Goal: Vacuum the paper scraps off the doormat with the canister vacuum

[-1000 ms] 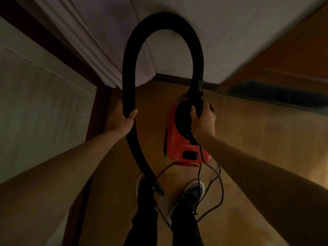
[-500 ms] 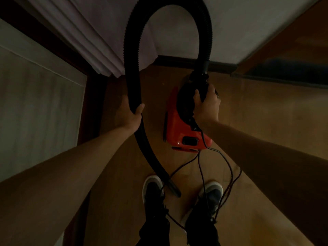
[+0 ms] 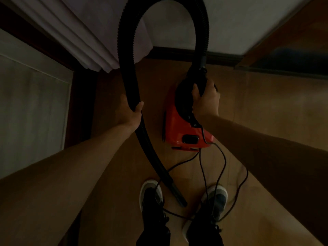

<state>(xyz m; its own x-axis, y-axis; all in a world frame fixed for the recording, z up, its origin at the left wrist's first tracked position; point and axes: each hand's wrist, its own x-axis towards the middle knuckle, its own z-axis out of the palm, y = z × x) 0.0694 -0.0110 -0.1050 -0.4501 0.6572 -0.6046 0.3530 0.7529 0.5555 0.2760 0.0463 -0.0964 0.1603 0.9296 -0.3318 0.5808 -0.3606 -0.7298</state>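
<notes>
Gripping hose (image 3: 127, 71), canister vacuum (image 3: 179, 128) rightward

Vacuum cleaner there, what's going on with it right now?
A person is standing on a wooden floor holding a red vacuum cleaner. The right hand grips its black top where the hose joins, and the left hand holds the hose partway along. The hose loops up and back down, its open end hanging between the shoes. The power cord trails loose by the feet. No doormat or paper scraps are in view.
</notes>
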